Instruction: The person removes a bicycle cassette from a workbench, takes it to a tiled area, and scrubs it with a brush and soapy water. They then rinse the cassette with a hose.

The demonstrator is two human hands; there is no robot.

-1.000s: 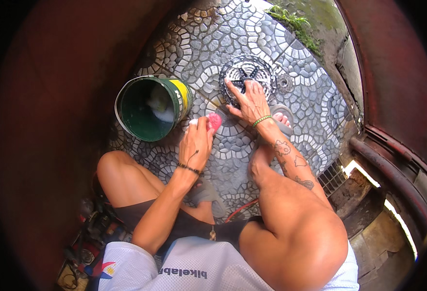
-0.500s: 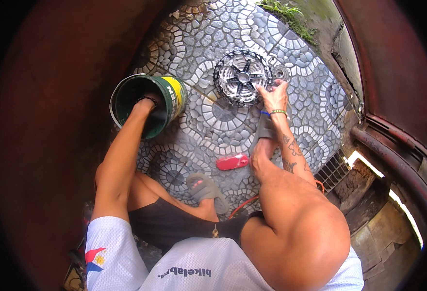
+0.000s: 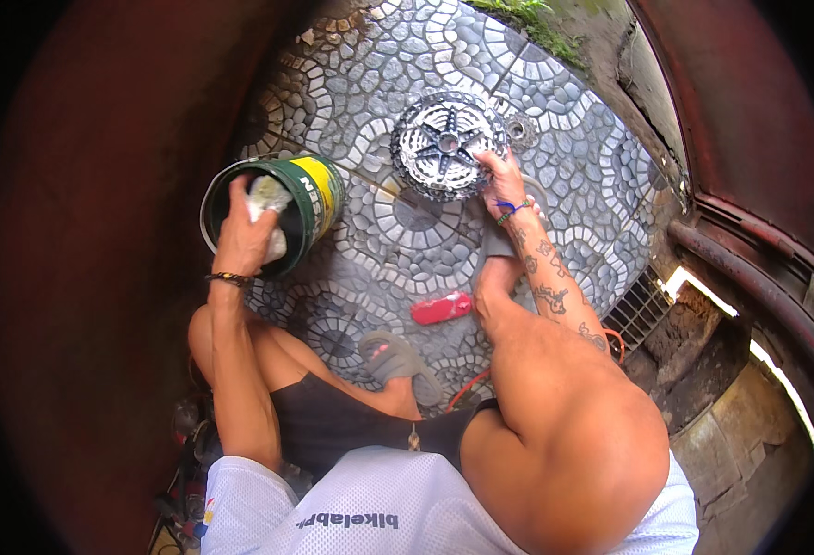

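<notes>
My left hand point(image 3: 243, 236) is at the mouth of a green bucket point(image 3: 311, 222) with a yellow band, its fingers closed around a wet, foamy sponge point(image 3: 269, 196). The bucket leans over on its side, its mouth facing left. Ahead of me, my right hand point(image 3: 501, 182) grips the near right edge of a bicycle cassette point(image 3: 423, 165), thumb on top and the other fingers mostly hidden. White suds cover the cassette's black and silver rings. Just beyond that hand, a small loose sprocket point(image 3: 520, 130) lies on the paving.
A red oblong thing point(image 3: 441, 308) with some white foam lies on the pebble-patterned paving point(image 3: 370, 268) between my sandalled feet. An orange cord point(image 3: 468, 388) runs near my left foot. A metal drain grate point(image 3: 638, 305) and a rusty pipe point(image 3: 749, 277) are at the right.
My left hand has come up from inside the bucket, bringing the foamy sponge into sight. My right hand has changed from touching the cassette's edge to gripping it, thumb on top.
</notes>
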